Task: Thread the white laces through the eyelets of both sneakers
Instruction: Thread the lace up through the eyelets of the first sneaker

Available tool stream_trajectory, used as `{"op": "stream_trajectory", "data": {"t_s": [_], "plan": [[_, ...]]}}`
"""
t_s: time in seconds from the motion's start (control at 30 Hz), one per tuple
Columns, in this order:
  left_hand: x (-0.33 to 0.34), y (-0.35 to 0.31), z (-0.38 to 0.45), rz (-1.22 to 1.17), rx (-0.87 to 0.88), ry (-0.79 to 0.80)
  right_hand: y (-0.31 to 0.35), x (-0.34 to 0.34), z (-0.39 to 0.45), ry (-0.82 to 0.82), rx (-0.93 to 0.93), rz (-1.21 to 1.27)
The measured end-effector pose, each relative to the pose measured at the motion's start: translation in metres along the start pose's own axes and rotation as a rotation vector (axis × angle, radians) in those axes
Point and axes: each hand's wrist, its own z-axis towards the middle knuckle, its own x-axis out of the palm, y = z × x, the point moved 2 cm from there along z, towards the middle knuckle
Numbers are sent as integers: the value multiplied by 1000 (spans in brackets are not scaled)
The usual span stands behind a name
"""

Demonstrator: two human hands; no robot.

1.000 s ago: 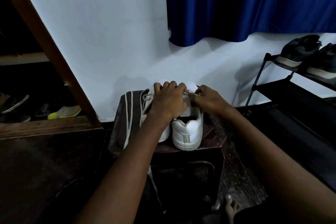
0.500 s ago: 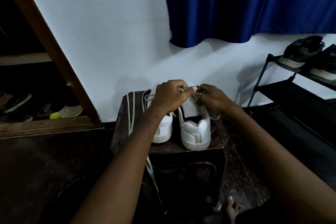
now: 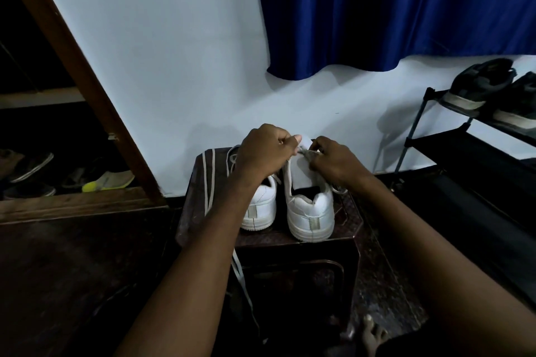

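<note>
1. My left hand [image 3: 265, 151] is curled into a loose fist above the tongue of the right-hand white leather sneaker [image 3: 309, 201], thumb and forefinger pinching a stretch of flat white lace [image 3: 300, 151].
2. My right hand [image 3: 333, 161], at 3 o'clock from the left, has its fingers bent down onto the same sneaker's eyelet edge, pinching the lace where it meets the shoe; I cannot tell which eyelet.
3. The two hands sit just beside each other, nearly touching over the tongue.
4. The second white leather sneaker [image 3: 259, 206] stands at 9 o'clock of the first, heel toward me, partly hidden under my left wrist.
5. Both sneakers rest on a dark brown carved wooden stool [image 3: 345, 220].
6. A loose white lace [image 3: 208, 180] lies along the stool's left edge, at 9 o'clock of the sneakers, and trails down over the front.
7. At 12 o'clock a dark blue curtain [image 3: 391, 9] hangs on the pale wall.
8. At 3 o'clock a black metal shoe rack [image 3: 452, 136] carries dark shoes [image 3: 478, 84].
</note>
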Motion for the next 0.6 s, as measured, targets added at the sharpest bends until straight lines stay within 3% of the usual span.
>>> {"op": "stream_trajectory", "data": {"t_s": [0.13, 0.23, 0.3, 0.37, 0.53, 0.6], "plan": [[0, -19, -7, -616, 42, -16, 0, 1, 0, -6, 0, -11], [-2, -29, -8, -862, 12, -73, 0, 2, 0, -13, -2, -10], [-1, -24, -4, -679, 32, -145, -1, 2, 0, -17, -6, -16], [0, -18, -3, -270, 42, -199, -1, 3, 0, -27, -15, -24], [11, -10, -9, 346, 94, -72, 0, 4, -2, -48, -26, -35], [15, -11, -8, 490, 138, -79, 0, 4, -2, -53, -25, -37]]}}
